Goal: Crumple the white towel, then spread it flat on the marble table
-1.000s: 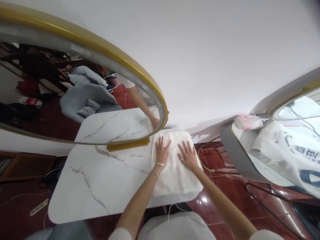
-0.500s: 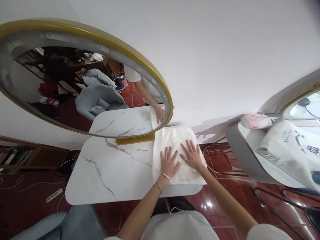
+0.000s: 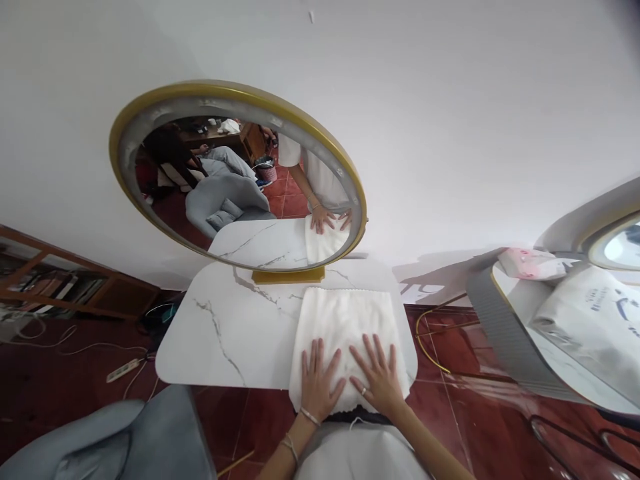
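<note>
A white cloth (image 3: 347, 313) lies flat on the right part of a white marble-patterned table (image 3: 200, 347), its near end reaching over the front edge. Both hands rest on its near half with fingers spread. My left hand (image 3: 320, 381), with bracelets at the wrist, presses flat on the cloth's left side. On the right side lies my right hand (image 3: 379, 373), a ring on one finger. Neither hand grips anything. Behind the cloth stands a round gold-framed mirror (image 3: 363, 200) on a gold base, reflecting the hands and cloth.
To the right, a second table (image 3: 510, 283) bears a tissue pack (image 3: 533, 264) and a white printed bag (image 3: 595, 320). A grey chair (image 3: 165, 433) is at the lower left, near a power strip (image 3: 123, 370). A seated person appears in the mirror.
The cloth has moved toward me, away from the mirror base, and now hangs past the table's front edge. Both hands have come nearer with it, and the view has shifted.
</note>
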Available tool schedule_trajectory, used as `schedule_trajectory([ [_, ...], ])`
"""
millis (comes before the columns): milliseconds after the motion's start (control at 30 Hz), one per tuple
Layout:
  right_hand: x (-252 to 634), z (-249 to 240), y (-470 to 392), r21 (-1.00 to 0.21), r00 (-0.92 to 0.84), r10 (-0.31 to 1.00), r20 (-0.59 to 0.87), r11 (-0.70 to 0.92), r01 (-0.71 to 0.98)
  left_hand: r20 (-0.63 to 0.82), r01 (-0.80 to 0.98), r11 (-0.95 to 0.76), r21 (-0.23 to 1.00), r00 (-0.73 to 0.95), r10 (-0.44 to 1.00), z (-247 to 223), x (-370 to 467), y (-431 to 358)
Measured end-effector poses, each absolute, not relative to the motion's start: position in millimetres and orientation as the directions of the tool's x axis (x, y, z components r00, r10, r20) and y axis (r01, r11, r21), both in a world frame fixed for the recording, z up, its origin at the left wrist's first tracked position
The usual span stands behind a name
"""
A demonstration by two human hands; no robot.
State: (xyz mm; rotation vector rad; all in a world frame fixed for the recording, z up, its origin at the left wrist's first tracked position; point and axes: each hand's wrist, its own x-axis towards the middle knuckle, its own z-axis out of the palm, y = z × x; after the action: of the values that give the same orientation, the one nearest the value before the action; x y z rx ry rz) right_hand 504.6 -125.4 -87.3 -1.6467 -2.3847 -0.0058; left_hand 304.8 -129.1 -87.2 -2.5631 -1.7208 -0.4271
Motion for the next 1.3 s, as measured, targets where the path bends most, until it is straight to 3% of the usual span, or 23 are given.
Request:
schedule_trajectory([
  [133,465.6,-84.7,-109.5,-0.160,-0.417,0.888,0.194,0.448,0.880,0.256,0.945,-0.321,0.067,0.295,0.921,-89.2,262.2,-127.0],
  [333,393.5,-91.7,-78.6,-0.252,-0.430,0.867,0.251,0.487,0.836,0.240,0.974,-0.214,0.069,0.192,0.951,-89.6,190.9,-118.8],
  [467,356.4,-95.6,-37.8,-0.394,-0.291,0.924,0.248,0.371,0.841,0.256,0.971,-0.108,0.212,0.051,0.965,-85.9,157.6,-92.7],
  [567,348.1,-100.0,3.5,-0.496,-0.037,0.952,0.304,0.191,0.847,0.294,0.920,0.062,0.388,-0.187,0.937,-83.0,144.6,-42.8],
  [667,354.3,-106.0,36.5,-0.549,0.209,0.909,0.360,0.026,0.835,0.319,0.878,0.144,0.457,-0.313,0.895,-84.2,141.1,16.0],
  [800,368.9,-107.0,47.9,-0.540,0.240,0.889,0.389,0.008,0.842,0.322,0.862,0.054,0.505,-0.246,0.914,-87.9,150.4,58.5],
  [1033,371.3,-103.6,45.3,-0.543,0.302,0.828,0.472,0.004,0.839,0.376,0.847,-0.170,0.504,-0.038,0.926,-90.3,166.4,62.6],
  [1167,351.2,-107.9,58.4,-0.399,0.071,0.882,0.466,0.137,0.907,0.341,0.872,-0.278,0.403,0.139,0.930,-95.3,171.5,66.2],
  [1300,328.5,-108.1,63.4,-0.266,-0.056,0.907,0.416,0.180,0.947,0.306,0.916,-0.235,0.323,0.134,0.942,-97.9,162.1,65.0],
])
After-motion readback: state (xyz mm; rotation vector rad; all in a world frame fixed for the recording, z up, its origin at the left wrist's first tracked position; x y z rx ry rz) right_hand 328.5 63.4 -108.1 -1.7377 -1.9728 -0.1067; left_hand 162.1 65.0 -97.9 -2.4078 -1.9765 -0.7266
